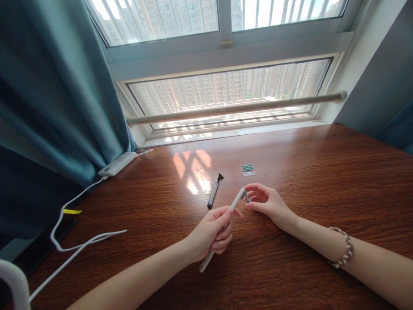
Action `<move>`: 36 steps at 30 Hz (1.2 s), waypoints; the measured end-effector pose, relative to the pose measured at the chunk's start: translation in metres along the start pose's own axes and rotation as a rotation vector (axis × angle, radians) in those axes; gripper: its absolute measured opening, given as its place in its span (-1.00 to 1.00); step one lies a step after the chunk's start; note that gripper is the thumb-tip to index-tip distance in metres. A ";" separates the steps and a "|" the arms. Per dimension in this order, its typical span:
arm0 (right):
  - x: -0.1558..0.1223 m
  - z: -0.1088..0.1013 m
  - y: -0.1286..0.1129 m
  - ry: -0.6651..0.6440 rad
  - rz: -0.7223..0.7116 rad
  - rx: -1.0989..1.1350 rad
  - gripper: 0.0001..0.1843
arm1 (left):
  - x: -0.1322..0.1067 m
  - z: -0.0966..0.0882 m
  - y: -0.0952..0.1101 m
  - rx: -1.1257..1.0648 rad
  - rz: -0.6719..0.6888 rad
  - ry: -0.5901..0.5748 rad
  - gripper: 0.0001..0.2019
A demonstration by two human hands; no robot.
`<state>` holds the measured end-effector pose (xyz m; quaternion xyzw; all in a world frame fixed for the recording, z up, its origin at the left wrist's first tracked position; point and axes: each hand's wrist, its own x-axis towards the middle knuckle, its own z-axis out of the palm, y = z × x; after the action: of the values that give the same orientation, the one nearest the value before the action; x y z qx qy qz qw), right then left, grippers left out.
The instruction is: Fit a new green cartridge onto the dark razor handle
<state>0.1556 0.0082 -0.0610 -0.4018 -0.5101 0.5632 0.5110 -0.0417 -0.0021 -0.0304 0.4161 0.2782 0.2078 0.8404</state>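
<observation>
My left hand (pixel 206 232) is closed around the handle of a pale toothbrush-like brush (pixel 237 199), whose lower end sticks out below the fist. Its dark bristles face right. Between the thumb and fingers of my right hand (pixel 271 204) is a small dark razor blade cartridge (pixel 247 196), seen edge-on right beside the bristles; I cannot tell if they touch. Just beyond my left hand lies a grey and black razor handle (pixel 213 192) with no cartridge on its head. Farther back rests a clear holder (pixel 248 170) with green and black razor cartridges in it.
The brown wooden table (pixel 290 267) reaches to the window sill. At the left edge, by the blue curtain (pixel 74 86), lies a white power strip (pixel 118 165) with a white cable (pixel 61 219) trailing forward. A metal rail (pixel 232 110) crosses the window.
</observation>
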 end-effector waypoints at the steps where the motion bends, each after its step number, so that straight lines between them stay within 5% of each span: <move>1: 0.000 0.000 0.000 -0.015 -0.004 -0.006 -0.58 | 0.000 -0.001 0.000 0.012 -0.005 -0.008 -0.72; 31: -0.005 0.000 0.001 -0.036 -0.056 -0.167 -0.53 | 0.001 0.000 -0.002 0.142 0.016 0.072 -0.78; 36: -0.006 0.001 0.001 -0.028 -0.077 -0.220 -0.53 | 0.005 -0.004 -0.003 0.127 0.049 0.174 -0.79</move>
<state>0.1558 0.0017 -0.0625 -0.4278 -0.5911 0.4891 0.4779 -0.0404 0.0014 -0.0368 0.4557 0.3526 0.2454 0.7796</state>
